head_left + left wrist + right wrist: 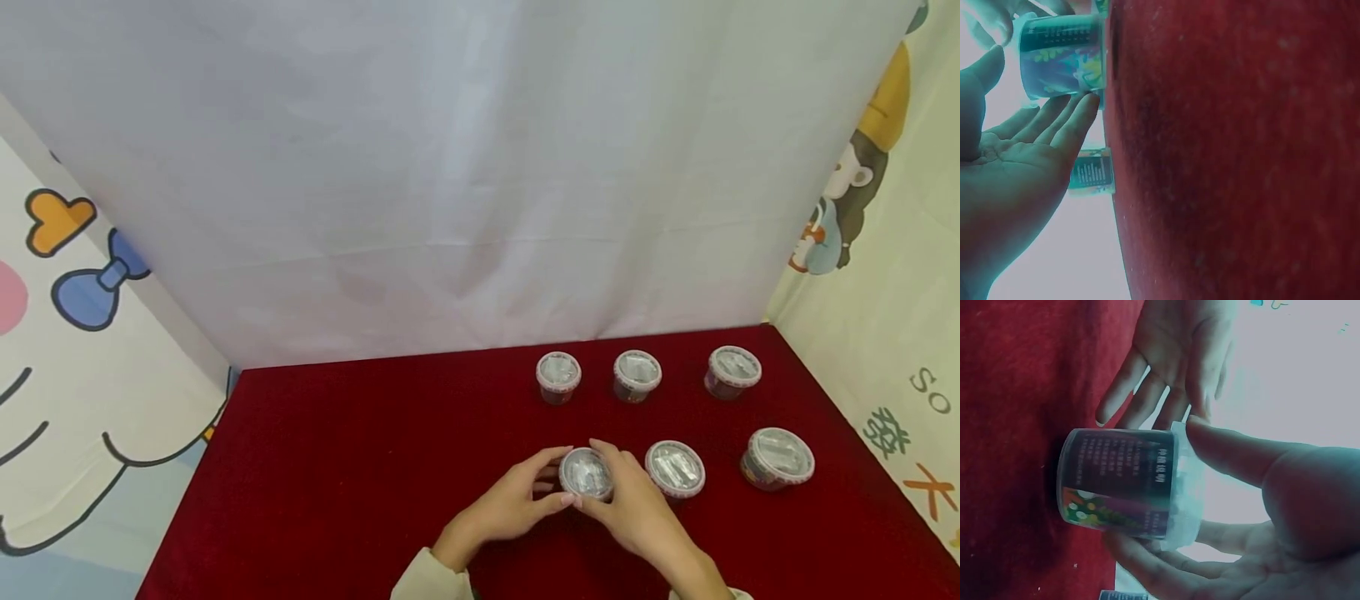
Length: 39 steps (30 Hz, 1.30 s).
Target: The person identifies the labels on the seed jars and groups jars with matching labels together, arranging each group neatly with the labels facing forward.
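Note:
A small round plastic tub with a clear top stands upright near the front of the red cloth, between both hands. Its dark label carries printed Chinese text and a colourful picture in the right wrist view. My right hand grips this tub, thumb on the upper rim and fingers round the far side. From the other side, my left hand touches the wall with fairly straight fingers. The left thumb is by the rim, close to the right thumb. The underside of the tub is hidden.
Beside the right hand is another lidded tub, with a larger one farther right. Along the back stand three more: a left tub, a middle tub and a right tub. A pale curtain hangs behind the red cloth.

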Each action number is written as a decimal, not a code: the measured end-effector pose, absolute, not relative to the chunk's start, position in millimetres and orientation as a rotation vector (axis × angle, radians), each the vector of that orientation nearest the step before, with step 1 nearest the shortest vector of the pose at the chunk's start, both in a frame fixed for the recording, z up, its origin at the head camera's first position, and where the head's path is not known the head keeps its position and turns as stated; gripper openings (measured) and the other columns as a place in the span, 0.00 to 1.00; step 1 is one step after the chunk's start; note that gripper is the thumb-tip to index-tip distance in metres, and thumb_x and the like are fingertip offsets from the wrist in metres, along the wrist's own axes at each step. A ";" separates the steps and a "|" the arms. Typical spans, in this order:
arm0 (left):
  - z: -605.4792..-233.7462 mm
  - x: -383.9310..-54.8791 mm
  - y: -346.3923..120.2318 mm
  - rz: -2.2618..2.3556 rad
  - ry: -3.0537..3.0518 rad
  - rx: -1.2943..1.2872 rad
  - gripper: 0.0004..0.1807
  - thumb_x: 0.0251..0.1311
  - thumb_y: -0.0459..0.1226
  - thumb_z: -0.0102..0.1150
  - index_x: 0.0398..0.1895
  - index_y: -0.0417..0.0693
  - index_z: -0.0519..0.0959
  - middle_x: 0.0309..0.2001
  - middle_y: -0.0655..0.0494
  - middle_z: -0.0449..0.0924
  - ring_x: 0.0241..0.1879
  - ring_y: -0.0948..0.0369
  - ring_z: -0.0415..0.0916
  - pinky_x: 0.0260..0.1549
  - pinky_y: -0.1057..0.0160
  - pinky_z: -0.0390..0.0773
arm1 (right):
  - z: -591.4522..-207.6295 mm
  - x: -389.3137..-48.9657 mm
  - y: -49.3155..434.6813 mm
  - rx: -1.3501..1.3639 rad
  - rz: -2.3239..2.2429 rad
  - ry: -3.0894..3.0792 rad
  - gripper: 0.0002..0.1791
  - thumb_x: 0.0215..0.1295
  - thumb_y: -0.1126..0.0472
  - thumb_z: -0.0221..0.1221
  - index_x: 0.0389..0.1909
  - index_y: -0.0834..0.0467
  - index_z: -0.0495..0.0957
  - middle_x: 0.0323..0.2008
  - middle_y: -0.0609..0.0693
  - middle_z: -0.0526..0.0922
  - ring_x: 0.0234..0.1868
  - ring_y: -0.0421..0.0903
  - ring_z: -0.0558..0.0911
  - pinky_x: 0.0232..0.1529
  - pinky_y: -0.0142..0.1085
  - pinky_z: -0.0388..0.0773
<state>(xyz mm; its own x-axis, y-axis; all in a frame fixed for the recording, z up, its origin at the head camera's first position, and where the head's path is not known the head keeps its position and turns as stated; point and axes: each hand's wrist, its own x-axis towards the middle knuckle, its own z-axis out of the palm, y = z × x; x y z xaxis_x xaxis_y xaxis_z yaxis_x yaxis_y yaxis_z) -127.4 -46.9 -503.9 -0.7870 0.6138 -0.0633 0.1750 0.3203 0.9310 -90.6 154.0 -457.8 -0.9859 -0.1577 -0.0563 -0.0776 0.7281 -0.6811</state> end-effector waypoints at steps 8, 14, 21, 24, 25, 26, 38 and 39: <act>-496.3 -128.7 -60.0 1.624 2.107 0.636 0.25 0.74 0.38 0.59 0.70 0.47 0.67 0.67 0.46 0.74 0.66 0.51 0.75 0.61 0.65 0.78 | -449.9 -95.3 154.2 -0.252 -1.392 2.618 0.41 0.59 0.59 0.75 0.70 0.66 0.68 0.61 0.64 0.79 0.55 0.56 0.84 0.48 0.41 0.84; -490.4 -128.4 -69.9 1.696 2.058 0.618 0.25 0.73 0.37 0.61 0.69 0.47 0.67 0.68 0.47 0.74 0.68 0.52 0.74 0.65 0.63 0.75 | -448.5 -98.9 153.4 -0.328 -1.545 2.457 0.42 0.63 0.60 0.72 0.73 0.67 0.63 0.60 0.67 0.78 0.57 0.59 0.83 0.49 0.37 0.85; -484.7 -128.9 -76.6 1.698 2.122 0.609 0.30 0.72 0.38 0.63 0.74 0.48 0.66 0.67 0.47 0.75 0.65 0.51 0.76 0.62 0.59 0.78 | -443.9 -102.7 144.7 -0.366 -1.606 2.431 0.40 0.65 0.62 0.71 0.72 0.67 0.63 0.62 0.69 0.76 0.60 0.63 0.81 0.53 0.42 0.85; -480.6 -128.4 -78.6 1.723 2.158 0.570 0.31 0.71 0.39 0.63 0.75 0.46 0.67 0.66 0.45 0.76 0.64 0.50 0.77 0.61 0.57 0.80 | -443.7 -104.4 139.8 -0.331 -1.644 2.427 0.38 0.67 0.62 0.69 0.73 0.66 0.62 0.63 0.68 0.75 0.62 0.63 0.80 0.57 0.45 0.84; -479.7 -128.4 -79.0 1.743 2.165 0.556 0.31 0.71 0.39 0.63 0.74 0.45 0.67 0.65 0.44 0.77 0.63 0.49 0.77 0.60 0.57 0.80 | -444.0 -104.9 138.0 -0.309 -1.663 2.424 0.38 0.67 0.62 0.69 0.73 0.65 0.63 0.64 0.68 0.75 0.62 0.62 0.80 0.58 0.46 0.83; -478.9 -128.3 -79.4 1.762 2.172 0.542 0.31 0.71 0.39 0.64 0.74 0.44 0.68 0.65 0.43 0.77 0.63 0.48 0.77 0.59 0.57 0.81 | -444.3 -105.3 136.3 -0.295 -1.684 2.419 0.37 0.68 0.62 0.68 0.73 0.65 0.62 0.64 0.68 0.74 0.63 0.62 0.79 0.59 0.46 0.83; -475.3 -127.7 -81.2 1.882 2.201 0.367 0.27 0.69 0.40 0.67 0.67 0.42 0.71 0.61 0.43 0.79 0.59 0.51 0.79 0.52 0.61 0.83 | -449.2 -111.0 120.9 -0.190 -1.744 2.383 0.32 0.73 0.60 0.63 0.72 0.65 0.65 0.66 0.68 0.75 0.64 0.63 0.79 0.58 0.49 0.82; -475.1 -128.0 -82.1 1.876 2.200 0.367 0.27 0.69 0.40 0.66 0.67 0.43 0.71 0.61 0.43 0.79 0.59 0.51 0.79 0.52 0.61 0.83 | -449.4 -111.7 120.9 -0.187 -1.747 2.367 0.32 0.74 0.59 0.62 0.73 0.65 0.65 0.68 0.68 0.74 0.65 0.64 0.78 0.60 0.50 0.82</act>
